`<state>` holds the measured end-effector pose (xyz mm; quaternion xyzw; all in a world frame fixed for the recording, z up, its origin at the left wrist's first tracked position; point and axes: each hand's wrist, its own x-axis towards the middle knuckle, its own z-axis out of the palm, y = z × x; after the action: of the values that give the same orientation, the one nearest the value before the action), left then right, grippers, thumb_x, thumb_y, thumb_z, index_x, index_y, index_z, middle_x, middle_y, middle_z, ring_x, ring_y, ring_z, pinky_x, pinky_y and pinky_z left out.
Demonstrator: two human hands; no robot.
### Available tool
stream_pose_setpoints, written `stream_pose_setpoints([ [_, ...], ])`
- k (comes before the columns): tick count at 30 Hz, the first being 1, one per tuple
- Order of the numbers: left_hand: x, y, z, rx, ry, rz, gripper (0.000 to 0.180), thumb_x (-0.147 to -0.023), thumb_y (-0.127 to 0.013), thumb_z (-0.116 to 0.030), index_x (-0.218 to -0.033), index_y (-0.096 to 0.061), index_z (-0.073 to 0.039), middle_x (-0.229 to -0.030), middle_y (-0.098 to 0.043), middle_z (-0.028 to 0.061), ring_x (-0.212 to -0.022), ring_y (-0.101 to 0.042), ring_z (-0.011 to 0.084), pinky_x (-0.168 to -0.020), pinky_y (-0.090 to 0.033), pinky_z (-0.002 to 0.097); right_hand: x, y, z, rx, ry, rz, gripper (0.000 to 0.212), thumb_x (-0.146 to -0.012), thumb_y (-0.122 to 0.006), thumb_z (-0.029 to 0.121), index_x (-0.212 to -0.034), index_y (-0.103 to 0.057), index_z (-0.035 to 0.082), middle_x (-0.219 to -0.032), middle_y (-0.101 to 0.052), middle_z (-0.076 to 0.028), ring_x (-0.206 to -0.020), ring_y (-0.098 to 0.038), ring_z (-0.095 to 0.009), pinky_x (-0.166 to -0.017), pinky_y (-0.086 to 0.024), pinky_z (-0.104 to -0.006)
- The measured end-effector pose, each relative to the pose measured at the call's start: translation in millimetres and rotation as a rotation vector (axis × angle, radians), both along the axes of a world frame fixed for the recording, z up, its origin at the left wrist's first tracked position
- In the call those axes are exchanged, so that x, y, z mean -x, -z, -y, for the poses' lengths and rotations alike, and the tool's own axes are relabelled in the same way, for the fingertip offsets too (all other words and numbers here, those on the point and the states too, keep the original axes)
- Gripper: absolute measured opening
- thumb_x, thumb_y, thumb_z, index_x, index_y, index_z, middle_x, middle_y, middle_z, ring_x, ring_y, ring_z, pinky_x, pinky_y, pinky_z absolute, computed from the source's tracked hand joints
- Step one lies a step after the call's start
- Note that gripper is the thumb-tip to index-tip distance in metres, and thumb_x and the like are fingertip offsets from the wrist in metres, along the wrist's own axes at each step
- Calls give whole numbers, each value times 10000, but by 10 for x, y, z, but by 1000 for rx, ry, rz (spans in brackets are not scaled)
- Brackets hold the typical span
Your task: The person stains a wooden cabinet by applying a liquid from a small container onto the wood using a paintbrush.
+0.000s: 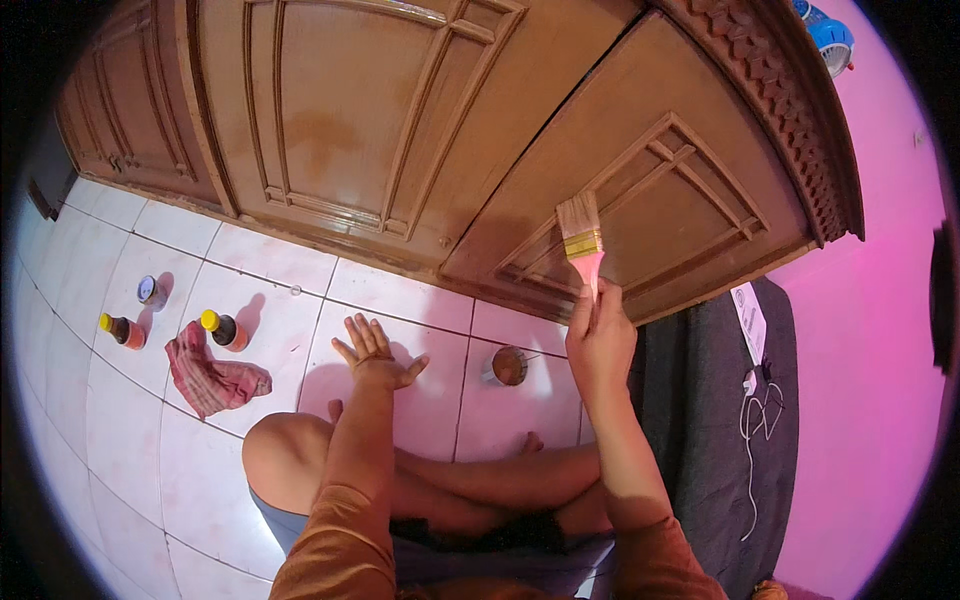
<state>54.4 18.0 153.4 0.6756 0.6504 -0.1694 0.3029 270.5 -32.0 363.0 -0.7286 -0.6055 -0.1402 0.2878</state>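
Observation:
My right hand (600, 340) is closed around the pink handle of a paintbrush (581, 235), whose pale bristles point up at the carved panel of a brown wooden cabinet door (690, 200). The bristles appear to be at the panel's left moulding; whether they touch it is hard to tell. With fingers spread, my left hand (375, 355) is over the white tiled floor and holds nothing. Between my hands, on the tiles, a cup (506, 366) contains brown liquid. Wider cabinet panels (350, 110) extend to the left.
Left on the tiles are two dark bottles with yellow caps (122, 330) (225, 330), a small tin (151, 292) and a crumpled red cloth (215, 375). A dark mat (690, 430) lies at right, bearing a white cable (748, 440) and a paper (749, 320). A pink wall (860, 400) stands beyond.

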Motion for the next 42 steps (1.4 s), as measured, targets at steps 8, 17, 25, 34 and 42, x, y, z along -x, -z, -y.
stream_pose_setpoints([
  [8,-36,6,10,-12,0,13,1277,-748,-405,-870,-1526,41,39,-1587,165,253,-1428,282,416,-1078,119,691,-90,626,161,268,22,-30,162,-962,-531,183,-944,-541,22,-706,-630,-256,-673,-634,-448,-564,-484,-514],
  [17,-36,-24,-3,16,12,-6,1279,-746,-395,-877,-1527,58,29,-1583,185,248,-1428,285,414,-1079,119,690,-4,363,38,100,40,-27,183,-957,-534,203,-1005,-544,28,-718,-637,-233,-653,-639,-430,-580,-501,-507],
  [25,-34,-10,-4,15,16,3,1273,-751,-395,-873,-1527,57,30,-1584,180,251,-1430,280,415,-1082,113,686,10,1084,99,312,32,-84,199,-948,-537,222,-974,-537,24,-703,-629,-246,-683,-639,-449,-597,-513,-512],
  [34,0,-20,-3,-3,2,-6,1245,-756,-420,-846,-1537,28,15,-1601,145,226,-1440,260,414,-1069,144,692,38,712,157,177,14,-175,182,-938,-539,215,-980,-537,38,-772,-648,-223,-664,-640,-439,-606,-520,-524],
  [42,-33,-23,-28,27,3,-4,1285,-739,-405,-875,-1526,62,27,-1587,177,243,-1436,270,406,-1084,117,685,-278,1222,42,427,70,-82,179,-952,-528,202,-1036,-550,46,-866,-658,-235,-777,-647,-435,-679,-510,-533],
])
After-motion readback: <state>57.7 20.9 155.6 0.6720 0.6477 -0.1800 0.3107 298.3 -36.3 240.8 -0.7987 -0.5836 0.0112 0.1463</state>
